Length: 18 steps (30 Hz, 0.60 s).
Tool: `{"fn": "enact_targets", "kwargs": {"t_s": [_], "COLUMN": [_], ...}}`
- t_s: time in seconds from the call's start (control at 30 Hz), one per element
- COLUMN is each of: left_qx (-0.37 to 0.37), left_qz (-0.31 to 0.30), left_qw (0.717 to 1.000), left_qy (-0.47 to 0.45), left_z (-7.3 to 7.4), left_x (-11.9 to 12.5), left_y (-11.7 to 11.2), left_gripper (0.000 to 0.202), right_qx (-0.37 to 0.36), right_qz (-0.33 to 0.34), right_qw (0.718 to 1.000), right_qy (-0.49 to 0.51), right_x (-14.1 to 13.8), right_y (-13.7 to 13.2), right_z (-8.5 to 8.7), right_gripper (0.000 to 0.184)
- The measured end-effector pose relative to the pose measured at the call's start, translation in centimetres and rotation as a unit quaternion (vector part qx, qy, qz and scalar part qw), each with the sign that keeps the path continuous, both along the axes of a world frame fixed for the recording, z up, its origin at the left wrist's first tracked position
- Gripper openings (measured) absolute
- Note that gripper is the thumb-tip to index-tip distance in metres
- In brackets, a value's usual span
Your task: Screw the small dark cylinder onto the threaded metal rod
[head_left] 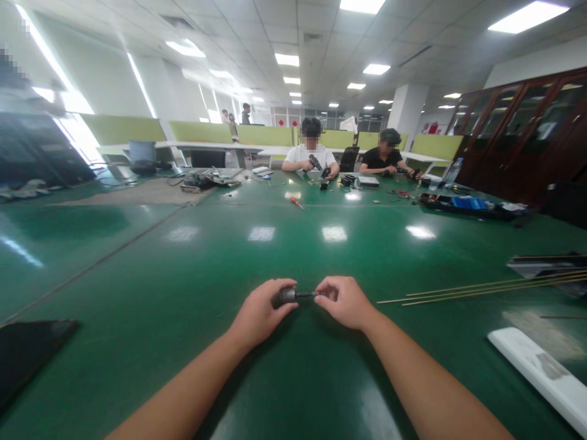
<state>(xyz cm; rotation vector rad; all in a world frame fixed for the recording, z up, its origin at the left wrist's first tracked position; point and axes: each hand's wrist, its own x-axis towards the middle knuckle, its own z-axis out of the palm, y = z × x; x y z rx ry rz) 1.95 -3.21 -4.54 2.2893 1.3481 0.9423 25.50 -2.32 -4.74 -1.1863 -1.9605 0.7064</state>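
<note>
Low over the green tabletop (293, 250), my left hand (261, 311) is closed round a dark cylindrical tool (288, 296) with a lighter collar. A thin dark shaft (306, 294) sticks out of it to the right, lying about level. The shaft's far end is pinched between the thumb and fingers of my right hand (343, 302), which hide its tip. Whether this is a drill chuck with a bit or another shafted tool, I cannot tell.
Thin brass-coloured rods (458, 296) and a white bar (536, 373) lie at the right. A dark flat object (32, 348) is at the left edge. Farther off are an orange screwdriver (296, 202), a tool tray (472, 208) and two seated people, one holding a power drill (315, 161).
</note>
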Motion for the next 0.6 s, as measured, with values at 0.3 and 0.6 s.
{"fn": "enact_targets", "kwargs": {"t_s": [0.3, 0.6], "left_qx": [0.015, 0.038], "left_qz": [-0.013, 0.007], "left_qw": [1.0, 0.999], "left_qy": [0.007, -0.005], "left_z": [-0.16, 0.4], "left_x": [-0.29, -0.73], "left_y": [0.2, 0.31], "left_gripper": [0.031, 0.029], "right_qx": [-0.006, -0.011], "right_qz": [-0.002, -0.007], "right_qw": [1.0, 1.0], "right_qy": [-0.003, 0.002], "right_x": [-0.01, 0.33], "right_y": [0.12, -0.05], "right_z": [-0.12, 0.29], "right_gripper": [0.009, 0.011]}}
